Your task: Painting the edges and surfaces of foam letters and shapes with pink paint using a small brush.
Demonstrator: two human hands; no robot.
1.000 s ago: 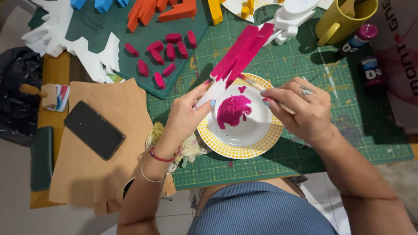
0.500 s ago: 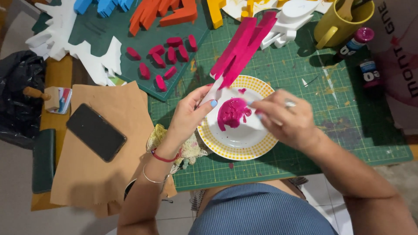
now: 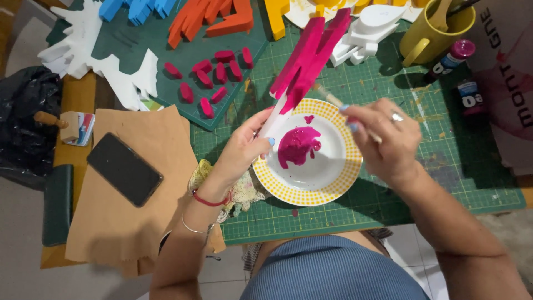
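Observation:
My left hand point(image 3: 245, 147) grips the white lower end of a long foam shape point(image 3: 308, 53) painted magenta, held slanting up over the green cutting mat point(image 3: 422, 166). My right hand point(image 3: 383, 139) holds a thin paintbrush point(image 3: 328, 97) whose tip touches the painted foam. Below both hands sits a white plate with a yellow dotted rim point(image 3: 333, 191), a puddle of magenta paint point(image 3: 297, 145) in its middle.
Small magenta foam pieces point(image 3: 208, 78) lie on a dark green board, with blue point(image 3: 136, 8), orange point(image 3: 214, 16) and white foam shapes point(image 3: 366, 28) behind. A yellow mug point(image 3: 433, 33) and paint bottles point(image 3: 452, 58) stand at right. A black phone point(image 3: 124, 168) rests on brown paper.
My right hand lifted from the plate and brought the brush up to the foam shape. My left hand tilted the foam slightly and kept its grip.

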